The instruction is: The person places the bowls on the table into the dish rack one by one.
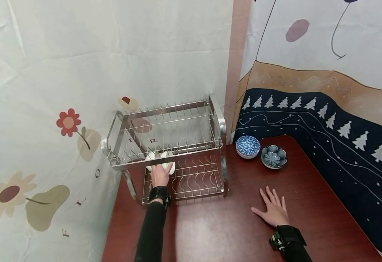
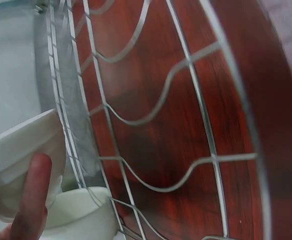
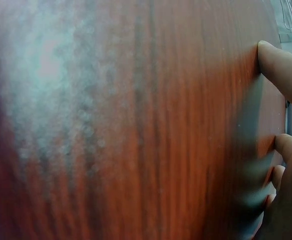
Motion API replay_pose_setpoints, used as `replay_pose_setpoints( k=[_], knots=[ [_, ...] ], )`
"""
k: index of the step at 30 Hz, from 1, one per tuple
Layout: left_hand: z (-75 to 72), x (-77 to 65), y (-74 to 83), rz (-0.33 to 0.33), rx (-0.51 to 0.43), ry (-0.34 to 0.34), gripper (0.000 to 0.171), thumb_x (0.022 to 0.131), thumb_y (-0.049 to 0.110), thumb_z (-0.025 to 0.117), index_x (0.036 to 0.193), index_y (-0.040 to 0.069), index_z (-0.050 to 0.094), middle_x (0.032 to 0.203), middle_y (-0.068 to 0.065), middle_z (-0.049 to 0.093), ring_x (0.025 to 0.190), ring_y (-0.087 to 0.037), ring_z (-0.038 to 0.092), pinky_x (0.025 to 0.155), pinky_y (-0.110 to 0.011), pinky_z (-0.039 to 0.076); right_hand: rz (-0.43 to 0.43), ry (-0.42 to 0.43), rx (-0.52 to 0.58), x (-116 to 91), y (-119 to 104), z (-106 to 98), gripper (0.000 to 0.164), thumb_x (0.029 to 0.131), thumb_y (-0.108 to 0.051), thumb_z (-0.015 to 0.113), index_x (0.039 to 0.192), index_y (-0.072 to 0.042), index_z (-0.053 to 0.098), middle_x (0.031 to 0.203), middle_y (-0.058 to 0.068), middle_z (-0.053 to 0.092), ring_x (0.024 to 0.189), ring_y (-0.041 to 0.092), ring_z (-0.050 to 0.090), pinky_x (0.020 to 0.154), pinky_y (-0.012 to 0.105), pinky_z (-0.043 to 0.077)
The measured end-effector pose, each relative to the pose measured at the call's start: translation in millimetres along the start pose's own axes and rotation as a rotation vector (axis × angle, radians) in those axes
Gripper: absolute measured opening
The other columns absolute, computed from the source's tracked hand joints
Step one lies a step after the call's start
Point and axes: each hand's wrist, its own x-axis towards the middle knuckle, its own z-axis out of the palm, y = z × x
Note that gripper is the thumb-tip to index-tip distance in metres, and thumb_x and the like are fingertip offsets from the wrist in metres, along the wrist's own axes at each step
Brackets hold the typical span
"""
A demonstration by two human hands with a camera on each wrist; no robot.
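My left hand (image 1: 159, 176) reaches under the upper tier of a metal dish rack (image 1: 191, 156) and grips a white bowl (image 1: 168, 160). In the left wrist view the thumb (image 2: 34, 192) lies against the side of this tilted bowl (image 2: 28, 157); the other fingers are mostly hidden. A second white bowl (image 2: 83, 217) sits just below it at the wavy wires of the lower tier, and shows in the head view left of the gripped one. My right hand (image 1: 275, 211) rests on the table with fingers spread, holding nothing.
A blue-and-white patterned bowl (image 1: 248, 146) and a dark bowl with a petal pattern (image 1: 273, 157) stand right of the rack on the red-brown table (image 1: 217, 233). The rack's upper tier, with upright wires, hangs over the left hand. Printed cloth (image 1: 308, 131) borders the table behind.
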Motion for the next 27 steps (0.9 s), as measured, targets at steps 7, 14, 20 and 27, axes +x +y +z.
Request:
replay_pose_setpoints(
  k=[7, 14, 20, 27],
  knots=[
    [7.4, 9.3, 1.4, 0.082, 0.159, 0.031, 0.074, 0.099, 0.034, 0.084, 0.161, 0.005, 0.056, 0.148, -0.030, 0.067, 0.112, -0.058, 0.071, 0.086, -0.064, 0.062, 0.016, -0.012, -0.007, 0, 1, 0, 0.110, 0.093, -0.067, 0.075, 0.171, -0.002, 0.035, 0.180, 0.034, 0.017, 0.166, 0.061, 0.008, 0.131, 0.081, -0.007],
    [19.3, 9.6, -0.3, 0.128, 0.338, 0.074, 0.078, 0.092, 0.035, 0.092, 0.158, 0.009, 0.060, 0.132, -0.031, 0.075, 0.103, -0.054, 0.074, 0.077, -0.059, 0.066, 0.016, -0.009, -0.013, 0, -1, -1, 0.109, 0.093, -0.067, 0.075, 0.171, -0.002, 0.035, 0.180, 0.035, 0.017, 0.166, 0.061, 0.008, 0.131, 0.081, -0.006],
    [26.7, 12.5, 4.0, 0.141, 0.429, 0.118, 0.090, 0.082, 0.046, 0.097, 0.156, 0.006, 0.062, 0.110, -0.031, 0.079, 0.085, -0.047, 0.076, 0.066, -0.049, 0.065, 0.017, -0.005, -0.003, 0, -1, -2, 0.109, 0.093, -0.067, 0.076, 0.171, -0.002, 0.035, 0.180, 0.035, 0.017, 0.166, 0.061, 0.008, 0.131, 0.081, -0.006],
    [32.0, 13.4, 4.5, 0.104, 0.383, 0.135, 0.093, 0.079, 0.038, 0.100, 0.154, -0.001, 0.061, 0.110, -0.032, 0.079, 0.085, -0.049, 0.077, 0.069, -0.051, 0.065, 0.016, -0.010, -0.004, 0, -1, -1, 0.109, 0.094, -0.068, 0.075, 0.171, -0.001, 0.036, 0.180, 0.035, 0.018, 0.166, 0.061, 0.008, 0.131, 0.081, -0.005]
  ],
)
